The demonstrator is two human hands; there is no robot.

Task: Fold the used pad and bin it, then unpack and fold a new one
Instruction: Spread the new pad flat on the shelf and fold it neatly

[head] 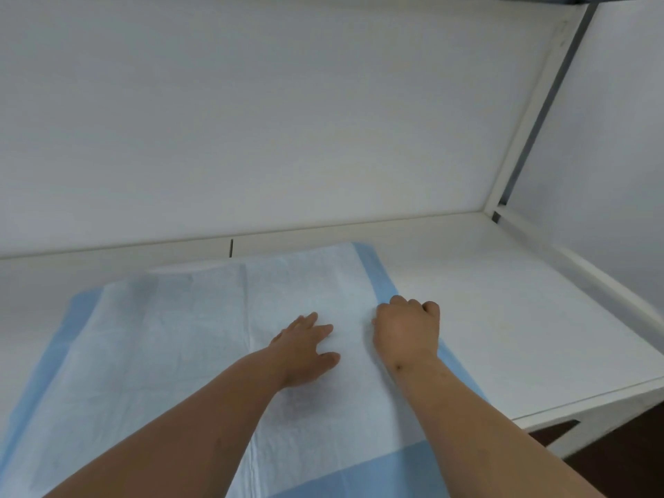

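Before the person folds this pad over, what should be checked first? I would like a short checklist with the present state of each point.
1. Blue-bordered white absorbent pad lies spread flat on the white surface: ok, only light creases.
2. Right hand has a grip on the pad's right blue edge: ok, fingers curled at the border.
3. Left hand holds the pad down: ok, it lies flat on the white middle, fingers spread.
4. Nothing rests on the pad besides the hands and forearms: ok.
5. Left blue edge free to receive the fold: ok, it lies uncovered.
6. Bin ready nearby: cannot tell, none is in view.
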